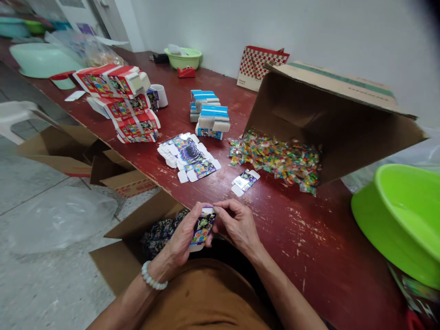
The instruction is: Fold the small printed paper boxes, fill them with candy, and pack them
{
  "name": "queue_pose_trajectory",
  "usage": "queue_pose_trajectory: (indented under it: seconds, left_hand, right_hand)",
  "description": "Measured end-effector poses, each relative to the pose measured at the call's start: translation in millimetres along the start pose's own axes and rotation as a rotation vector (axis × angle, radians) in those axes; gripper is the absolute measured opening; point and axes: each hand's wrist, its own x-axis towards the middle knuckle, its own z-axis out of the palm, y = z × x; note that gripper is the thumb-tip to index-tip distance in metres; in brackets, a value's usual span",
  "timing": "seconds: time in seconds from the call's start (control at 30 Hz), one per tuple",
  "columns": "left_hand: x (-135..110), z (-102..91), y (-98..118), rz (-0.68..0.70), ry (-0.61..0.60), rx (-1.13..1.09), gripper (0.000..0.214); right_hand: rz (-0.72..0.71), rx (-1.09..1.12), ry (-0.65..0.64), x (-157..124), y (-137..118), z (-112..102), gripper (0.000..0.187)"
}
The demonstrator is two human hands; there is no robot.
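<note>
A small printed carton (203, 229), dark with colourful pictures, is held above my lap. My left hand (182, 237) wraps around its left side, and the fingers behind it are partly hidden. At its upper right edge, the thumb and forefinger of my right hand (239, 225) pinch the carton by the white flap. Just beyond my hands, one flattened carton (245, 182) with white flaps lies on the red table (275, 229). Left of it is a loose pile of flat purple cartons (192, 156). Wrapped candies (275, 158) spill from a cardboard box (330, 110) lying on its side.
Stacks of red cartons (120, 103) and blue cartons (211, 117) stand on the table. A green basin (398, 215) is at the right. Below the table's left edge, an open cardboard box (127, 263) contains dark cartons or packets. A checked paper bag (259, 66) leans against the wall.
</note>
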Motion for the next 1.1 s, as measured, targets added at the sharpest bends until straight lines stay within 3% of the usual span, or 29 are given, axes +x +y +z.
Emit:
queue_pose_trajectory:
  seconds: [0.1, 0.2, 0.37, 0.47, 0.6, 0.83, 1.1]
  left_hand:
    - [0, -1.7, -3, 0.087, -0.001, 0.063, 0.042]
    - [1, -3.7, -4, 0.12, -0.003, 0.106, 0.042]
    - [0, -6.0, -6, 0.103, 0.004, 0.11, 0.044]
    - [0, -6.4, -5, 0.113, -0.003, 0.119, 0.044]
    - [-1, -5.1, -4, 0.031, -0.015, 0.075, 0.05]
    - [0, -7.3, -7, -0.233, -0.061, -0.088, 0.062]
    - [-1, -12.9, -5, -0.258, -0.162, -0.054, 0.06]
  right_hand:
    - [-0.094, -0.204, 0.066, -1, -4, -2, 0.015]
    - [-0.116, -0.27, 0.096, 0, -9, -3, 0.014]
    - [0.116, -0.031, 0.024, 4, -12, -2, 0.017]
    - [0.174, 0.062, -0.032, 4, -10, -1, 0.019]
    - [0.164, 0.112, -0.114, 3, -4, -2, 0.021]
    - [0.239, 0.318, -0.236, 2, -9, -6, 0.023]
    - [0.221, 0.138, -0.262, 6, -14, -17, 0.021]
